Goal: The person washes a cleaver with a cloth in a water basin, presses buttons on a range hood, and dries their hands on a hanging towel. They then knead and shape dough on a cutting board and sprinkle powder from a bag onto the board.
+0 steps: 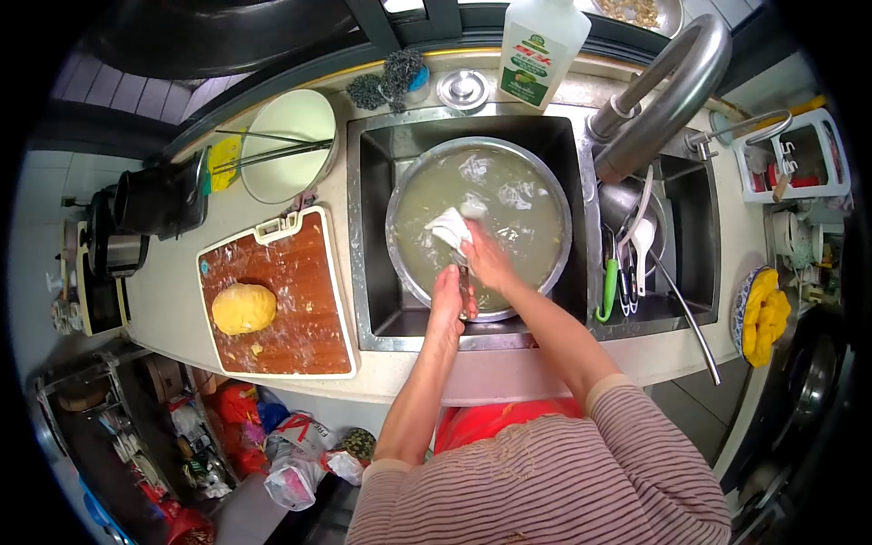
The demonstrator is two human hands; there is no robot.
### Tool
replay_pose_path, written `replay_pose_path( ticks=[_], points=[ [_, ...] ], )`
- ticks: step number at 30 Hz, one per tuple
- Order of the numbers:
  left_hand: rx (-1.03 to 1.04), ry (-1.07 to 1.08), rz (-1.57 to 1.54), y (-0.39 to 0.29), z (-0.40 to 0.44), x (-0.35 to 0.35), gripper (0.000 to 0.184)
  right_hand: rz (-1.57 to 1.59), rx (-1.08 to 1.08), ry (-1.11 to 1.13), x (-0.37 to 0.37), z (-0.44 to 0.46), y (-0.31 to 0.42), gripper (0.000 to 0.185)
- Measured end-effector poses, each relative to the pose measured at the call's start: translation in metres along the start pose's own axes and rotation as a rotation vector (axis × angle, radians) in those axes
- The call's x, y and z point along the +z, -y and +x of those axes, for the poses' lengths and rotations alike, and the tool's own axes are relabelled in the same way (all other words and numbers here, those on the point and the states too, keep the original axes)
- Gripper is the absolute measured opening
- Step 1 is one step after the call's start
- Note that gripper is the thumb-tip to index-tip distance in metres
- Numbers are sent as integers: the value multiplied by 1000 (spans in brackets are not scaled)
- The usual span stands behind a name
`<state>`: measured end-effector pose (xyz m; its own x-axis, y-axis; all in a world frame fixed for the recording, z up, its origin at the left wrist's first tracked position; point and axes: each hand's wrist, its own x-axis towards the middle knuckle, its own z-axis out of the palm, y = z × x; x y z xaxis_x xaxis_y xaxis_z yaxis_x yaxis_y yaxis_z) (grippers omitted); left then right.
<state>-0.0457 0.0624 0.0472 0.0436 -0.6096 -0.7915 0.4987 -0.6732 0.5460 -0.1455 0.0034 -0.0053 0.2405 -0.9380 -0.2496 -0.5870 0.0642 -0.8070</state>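
A large round metal basin (536, 263) of cloudy water sits in the left sink compartment. Over its near-left part, my right hand (488, 259) is closed on a white cloth (449, 229). Just below it, at the basin's near rim, my left hand (448, 295) holds a dark, narrow object (464, 289), perhaps a handle; the rest of it is hidden. To the left, a lump of yellow dough (243, 309) rests on a wooden cutting board (309, 318) dusted with flour.
A white bowl (289, 145) with chopsticks stands behind the board. The faucet (668, 100) arches over the right compartment, which holds a pot and utensils, including a green-handled one (609, 289). A white bottle (542, 54) stands behind the sink. Yellow pieces fill a bowl (742, 313) at right.
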Motion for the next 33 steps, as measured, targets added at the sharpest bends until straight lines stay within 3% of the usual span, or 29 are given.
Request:
replay_pose_path(
  ticks=[3,4,7,10,13,14,17,18,22,26,29,31,33],
  points=[
    [-26,53,-60,2,1,-3,26,-25,111,35,15,34,-53,45],
    [-38,82,-92,3,1,-6,26,27,301,146,-12,32,-24,42],
    [-68,5,-95,-5,-6,5,26,-233,325,281,-38,39,6,39],
    [-54,-20,-29,-2,7,8,27,-367,-200,135,-34,7,8,36],
    [-77,42,-148,2,17,3,29,-40,-271,13,-23,-29,4,33],
    [-97,34,-99,3,15,4,28,-75,-334,-53,-18,-27,-10,32],
    [-168,65,-18,0,6,6,26,-51,7,102,-20,2,-40,35],
    [-187,56,-40,-1,1,8,25,19,331,349,-45,20,-15,37],
    [-144,70,-101,-3,1,8,26,-62,-148,-32,-29,7,-19,38],
    [-112,74,-62,-8,6,6,27,-125,-288,-43,-25,-31,-8,44],
    [-102,89,-47,-4,2,3,28,-118,-71,-22,-36,2,-28,37],
    [-92,114,-71,-2,-2,1,28,-448,135,270,-64,21,-16,26],
    [-98,110,-105,-2,-3,0,27,-235,229,35,-66,34,-41,24]
  ],
)
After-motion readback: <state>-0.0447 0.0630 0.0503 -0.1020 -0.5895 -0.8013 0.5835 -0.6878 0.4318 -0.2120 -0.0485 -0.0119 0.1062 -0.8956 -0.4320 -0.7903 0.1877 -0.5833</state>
